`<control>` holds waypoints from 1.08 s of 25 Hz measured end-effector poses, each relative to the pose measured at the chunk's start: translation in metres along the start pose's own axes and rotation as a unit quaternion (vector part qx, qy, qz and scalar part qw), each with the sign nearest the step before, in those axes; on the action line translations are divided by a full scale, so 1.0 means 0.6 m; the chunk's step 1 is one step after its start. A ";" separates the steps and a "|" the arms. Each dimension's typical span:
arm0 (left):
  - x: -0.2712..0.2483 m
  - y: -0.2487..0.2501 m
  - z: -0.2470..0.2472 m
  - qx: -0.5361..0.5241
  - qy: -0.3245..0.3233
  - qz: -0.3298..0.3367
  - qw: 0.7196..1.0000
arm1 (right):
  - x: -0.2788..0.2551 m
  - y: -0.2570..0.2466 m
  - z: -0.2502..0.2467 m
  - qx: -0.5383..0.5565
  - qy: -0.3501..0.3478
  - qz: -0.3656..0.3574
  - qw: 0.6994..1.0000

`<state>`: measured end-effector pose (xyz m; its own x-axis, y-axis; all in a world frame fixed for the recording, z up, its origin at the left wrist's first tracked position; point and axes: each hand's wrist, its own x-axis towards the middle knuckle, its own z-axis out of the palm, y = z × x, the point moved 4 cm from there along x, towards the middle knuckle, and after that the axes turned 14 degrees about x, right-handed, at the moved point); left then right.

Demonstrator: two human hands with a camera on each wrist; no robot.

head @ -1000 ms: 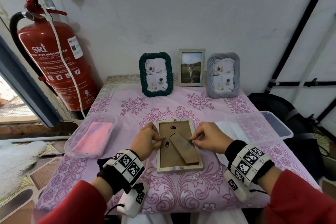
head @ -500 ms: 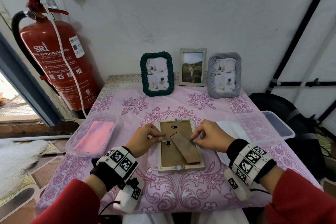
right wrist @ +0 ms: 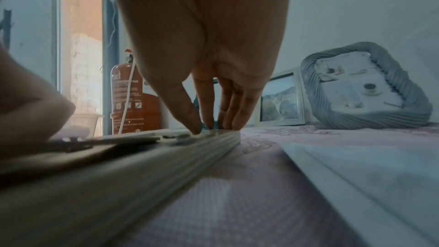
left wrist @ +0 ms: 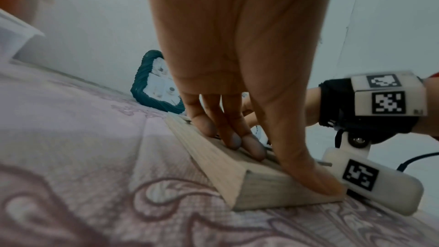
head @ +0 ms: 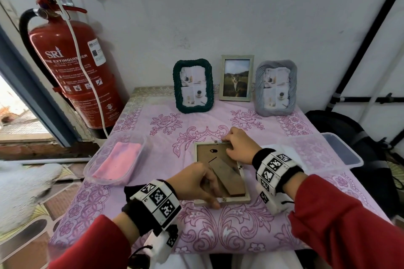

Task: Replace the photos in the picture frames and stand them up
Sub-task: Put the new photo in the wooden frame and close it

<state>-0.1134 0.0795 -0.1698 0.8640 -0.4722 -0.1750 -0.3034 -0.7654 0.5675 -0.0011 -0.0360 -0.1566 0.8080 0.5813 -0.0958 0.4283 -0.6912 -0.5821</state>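
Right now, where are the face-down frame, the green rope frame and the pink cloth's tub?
face-down frame [head: 235, 200], head view, on its bare near rail.
green rope frame [head: 177, 85], head view, on its left braided edge.
tub [head: 87, 167], head view, on its clear left rim.

A white plastered wall [head: 218, 6] stands behind the surface [head: 166, 113], which wears a pink floral cloth. At far left a red fire extinguisher [head: 74, 67] hangs by a blue-grey door frame [head: 32, 102] letting in daylight. Black pipes [head: 371, 28] run up the right wall. Patterned floor tiles [head: 26, 220] lie near left.
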 end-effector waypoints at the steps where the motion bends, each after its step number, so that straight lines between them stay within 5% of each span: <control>1: 0.001 -0.001 -0.001 0.001 0.005 0.004 1.000 | 0.000 0.000 0.002 -0.014 -0.007 -0.003 1.000; 7: 0.013 0.000 0.000 0.026 -0.002 0.004 1.000 | -0.003 -0.001 0.007 -0.077 -0.028 -0.011 0.997; 17: 0.025 0.002 0.001 0.040 -0.041 -0.023 0.998 | -0.015 -0.003 0.001 -0.008 -0.030 -0.017 0.999; 24: 0.016 0.002 -0.005 -0.006 0.059 -0.037 0.998 | -0.020 0.005 -0.001 0.056 -0.003 -0.023 0.998; 27: 0.006 -0.003 -0.003 -0.003 0.039 -0.041 0.998 | -0.018 0.009 0.004 0.036 -0.009 -0.015 0.999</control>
<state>-0.1089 0.0797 -0.1700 0.9144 -0.3729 -0.1577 -0.2286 -0.7970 0.5591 -0.0084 -0.0449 -0.1607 0.7872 0.6099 -0.0913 0.4223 -0.6410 -0.6409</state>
